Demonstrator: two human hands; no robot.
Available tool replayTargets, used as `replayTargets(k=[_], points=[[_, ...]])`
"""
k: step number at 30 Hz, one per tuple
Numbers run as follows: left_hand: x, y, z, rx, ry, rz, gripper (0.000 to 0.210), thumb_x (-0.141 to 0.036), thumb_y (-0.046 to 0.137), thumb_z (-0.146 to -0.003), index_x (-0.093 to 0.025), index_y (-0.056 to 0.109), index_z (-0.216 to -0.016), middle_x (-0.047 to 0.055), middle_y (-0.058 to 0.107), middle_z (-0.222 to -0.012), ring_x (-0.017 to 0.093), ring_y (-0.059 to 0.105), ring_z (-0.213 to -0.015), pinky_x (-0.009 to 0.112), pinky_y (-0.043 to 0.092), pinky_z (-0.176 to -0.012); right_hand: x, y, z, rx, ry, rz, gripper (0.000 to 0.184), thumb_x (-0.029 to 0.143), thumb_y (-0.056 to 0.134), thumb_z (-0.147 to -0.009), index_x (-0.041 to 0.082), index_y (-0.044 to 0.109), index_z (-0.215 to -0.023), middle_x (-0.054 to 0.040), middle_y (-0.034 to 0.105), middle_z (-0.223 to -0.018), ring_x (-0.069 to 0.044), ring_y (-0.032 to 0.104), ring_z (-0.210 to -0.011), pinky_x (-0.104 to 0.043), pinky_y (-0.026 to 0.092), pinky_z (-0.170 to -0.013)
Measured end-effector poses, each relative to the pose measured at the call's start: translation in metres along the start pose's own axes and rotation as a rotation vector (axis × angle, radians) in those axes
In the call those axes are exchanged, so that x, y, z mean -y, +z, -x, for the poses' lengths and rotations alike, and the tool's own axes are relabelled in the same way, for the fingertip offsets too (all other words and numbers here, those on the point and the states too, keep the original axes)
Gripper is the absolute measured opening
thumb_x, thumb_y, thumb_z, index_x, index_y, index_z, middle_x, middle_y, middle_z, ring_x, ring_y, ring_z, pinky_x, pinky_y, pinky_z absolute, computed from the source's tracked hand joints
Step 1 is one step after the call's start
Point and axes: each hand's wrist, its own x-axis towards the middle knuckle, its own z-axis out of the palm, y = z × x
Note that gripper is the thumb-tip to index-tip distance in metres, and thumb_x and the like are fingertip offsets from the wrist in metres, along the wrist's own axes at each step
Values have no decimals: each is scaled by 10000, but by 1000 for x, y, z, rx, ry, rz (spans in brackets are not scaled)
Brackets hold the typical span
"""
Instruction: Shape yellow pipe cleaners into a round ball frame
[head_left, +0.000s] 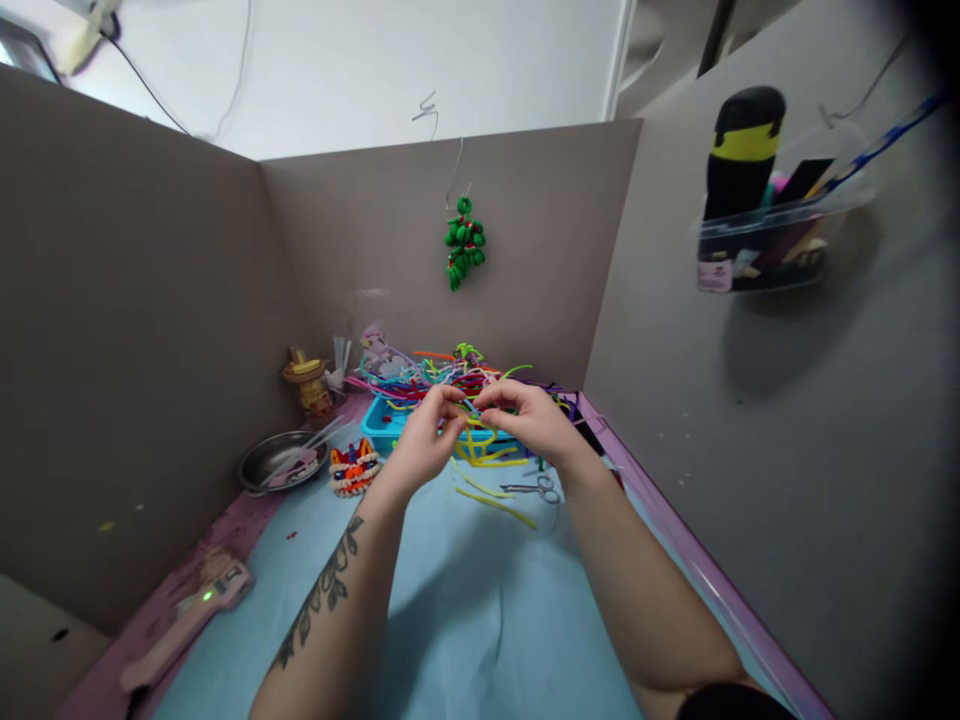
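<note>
My left hand (431, 435) and my right hand (525, 415) are raised close together over the table, fingers pinched. A thin light-blue pipe cleaner (470, 406) spans the small gap between the fingertips; its ends are hidden in the fingers. Just beyond and below the hands, bent yellow pipe cleaners (487, 462) lie by a blue tray (381, 428) heaped with many-coloured pipe cleaners. Loose yellow pipe cleaners (496, 507) rest on the light-blue cloth. Beside them lies a pair of scissors (534, 488), untouched by either hand.
On the left are an orange-and-white pipe-cleaner piece (354, 468), a metal bowl (262, 462) with sticks, and a pink glue gun (191, 620) with a green light. Grey panels enclose the table. A green ornament (465, 245) hangs behind; a clear bin (757, 255) hangs right.
</note>
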Motion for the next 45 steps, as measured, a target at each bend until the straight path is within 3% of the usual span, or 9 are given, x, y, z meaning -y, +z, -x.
replayTargets(k=[3,7,15,27,38,45], points=[[-5,3,1,-10,54,-41,228,-128,512,-720,-190,515,-939,15,580,-803,133,553,-755,244,406,-701,6,10,1,56,5,26,157,277,633,-687,185,561,-790,8,570,-747,-130,531,-718,-257,405,-659],[-1,6,0,-51,29,88,222,-170,538,-729,-188,482,-943,22,555,-833,133,556,-764,243,415,-693,7,19,1,51,38,-24,188,240,611,-678,199,468,-793,45,492,-691,-101,485,-632,-220,373,-571],[0,5,-4,-139,-84,294,278,-243,651,-666,-183,488,-883,-10,555,-728,110,551,-670,215,420,-619,12,20,2,20,16,-124,169,243,611,-685,202,474,-775,35,483,-709,-102,481,-659,-230,395,-611],[-3,1,-3,-158,-143,110,162,-306,619,-671,-144,621,-671,-2,570,-605,105,482,-555,206,361,-530,8,24,3,-14,15,-125,188,244,619,-687,212,566,-865,14,588,-756,-125,543,-699,-253,421,-654],[-5,-3,-2,-50,-115,87,189,-323,569,-731,-146,625,-698,1,573,-627,111,480,-581,211,363,-563,13,20,3,-73,-184,129,129,233,566,-766,246,660,-853,-16,623,-812,-150,550,-756,-293,415,-713],[-3,-5,-2,4,-240,293,245,-368,639,-661,-136,588,-601,-23,504,-535,77,406,-501,195,298,-500,12,18,5,-25,-299,354,155,198,533,-794,240,647,-891,-25,615,-801,-158,539,-770,-286,407,-731]])
